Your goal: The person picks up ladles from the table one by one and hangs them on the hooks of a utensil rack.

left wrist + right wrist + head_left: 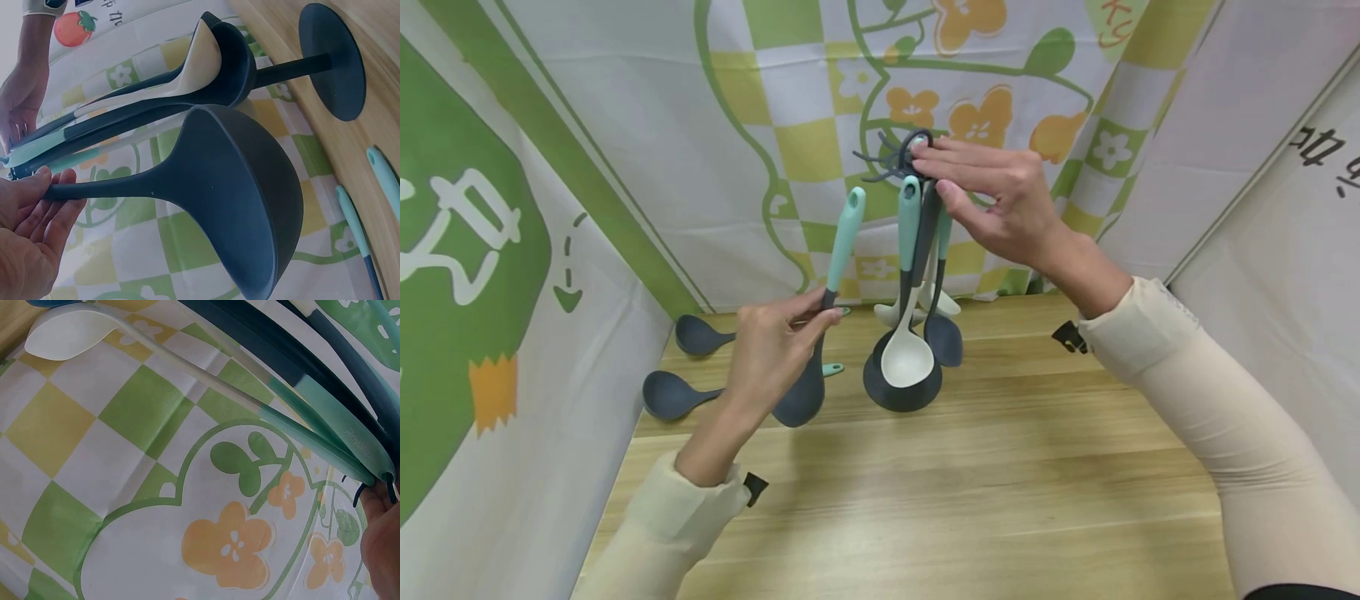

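My left hand [782, 342] pinches a dark grey ladle [801, 398] with a mint handle, its bowl down and its handle end up. In the left wrist view the ladle bowl [250, 194] is large, and the fingertips are on its dark shaft. To the right stands a dark utensil stand [886, 392] with a round base and curved hooks on top. Hanging from it are a white ladle [907, 358], a dark utensil [945, 337] and several others, partly hidden. My right hand [1000, 183] holds the stand's top with its fingertips, beside the handle ends.
Two dark ladles, one farther back [696, 335] and one nearer [670, 396], lie at the table's left edge, their handles passing behind my left hand. A patterned cloth [805, 150] hangs behind the wooden table [970, 500]. White printed panels [550, 333] stand at both sides.
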A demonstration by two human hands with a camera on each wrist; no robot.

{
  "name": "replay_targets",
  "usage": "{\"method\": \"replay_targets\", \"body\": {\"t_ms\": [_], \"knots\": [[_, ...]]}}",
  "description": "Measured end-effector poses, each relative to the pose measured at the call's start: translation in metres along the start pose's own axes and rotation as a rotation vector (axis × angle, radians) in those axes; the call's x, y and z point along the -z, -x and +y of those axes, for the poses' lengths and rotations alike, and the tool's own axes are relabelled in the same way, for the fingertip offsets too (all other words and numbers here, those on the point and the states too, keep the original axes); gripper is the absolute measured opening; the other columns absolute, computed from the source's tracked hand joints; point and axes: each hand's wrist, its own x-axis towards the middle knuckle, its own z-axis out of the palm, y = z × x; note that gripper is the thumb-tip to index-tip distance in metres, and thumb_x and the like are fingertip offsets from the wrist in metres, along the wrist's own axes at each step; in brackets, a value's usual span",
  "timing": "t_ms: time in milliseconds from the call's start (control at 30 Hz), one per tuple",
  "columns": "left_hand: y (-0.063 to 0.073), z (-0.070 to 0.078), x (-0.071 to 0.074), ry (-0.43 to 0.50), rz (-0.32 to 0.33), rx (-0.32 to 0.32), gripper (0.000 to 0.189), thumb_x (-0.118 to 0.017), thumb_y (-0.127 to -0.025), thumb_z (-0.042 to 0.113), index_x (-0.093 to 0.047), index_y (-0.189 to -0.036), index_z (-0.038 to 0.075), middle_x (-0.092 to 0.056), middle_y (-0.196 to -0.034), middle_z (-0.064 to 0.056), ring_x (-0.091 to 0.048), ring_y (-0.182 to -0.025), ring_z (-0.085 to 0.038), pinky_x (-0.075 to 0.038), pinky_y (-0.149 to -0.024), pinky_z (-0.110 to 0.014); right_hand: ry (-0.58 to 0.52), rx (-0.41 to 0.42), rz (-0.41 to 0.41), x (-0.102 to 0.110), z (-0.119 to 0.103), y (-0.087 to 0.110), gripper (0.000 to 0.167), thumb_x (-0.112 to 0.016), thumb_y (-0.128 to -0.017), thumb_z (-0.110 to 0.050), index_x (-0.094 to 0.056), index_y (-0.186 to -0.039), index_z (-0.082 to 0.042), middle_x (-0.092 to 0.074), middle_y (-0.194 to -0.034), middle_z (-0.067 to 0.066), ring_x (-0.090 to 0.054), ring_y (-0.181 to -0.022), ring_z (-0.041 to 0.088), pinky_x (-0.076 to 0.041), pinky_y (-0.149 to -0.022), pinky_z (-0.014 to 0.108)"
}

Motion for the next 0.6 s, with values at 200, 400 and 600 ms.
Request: {"method": "replay_targets", "body": {"t_ms": [200,400,600], "knots": [[-0.005,0.003,-0.003,0.007,0.013,-0.010,0.022,-0.083,-0.091,0.006,-0.081,-0.111,-0.001,-0.081,-0.090,-0.014,-0.080,-0.076,-0.025,-0.065,-0.062,-0.035,-0.003,0.000,-0.006,0.000,0.001,0.000,0.026,-0.062,-0.096,-0.003,-0.079,-0.112,0.007,-0.075,-0.121,0.021,-0.073,-0.117,0.040,-0.052,-0.113,0.039],[-0.009,0.005,-0.005,0.006,0.009,-0.008,0.023,-0.082,-0.092,0.006,-0.081,-0.114,-0.001,-0.081,-0.090,-0.013,-0.080,-0.075,-0.024,-0.065,-0.060,-0.036,-0.002,-0.003,-0.005,0.001,0.001,0.001,0.027,-0.061,-0.096,-0.004,-0.079,-0.113,0.008,-0.075,-0.121,0.021,-0.072,-0.118,0.040,-0.052,-0.113,0.039],[-0.012,0.003,-0.007,0.020,0.015,0.001,0.027,-0.083,-0.091,0.006,-0.080,-0.116,-0.002,-0.081,-0.091,-0.015,-0.080,-0.075,-0.025,-0.064,-0.059,-0.038,-0.001,0.001,-0.004,0.000,0.002,0.001,0.027,-0.061,-0.096,-0.004,-0.079,-0.112,0.008,-0.075,-0.121,0.021,-0.073,-0.117,0.040,-0.052,-0.112,0.039]]}}
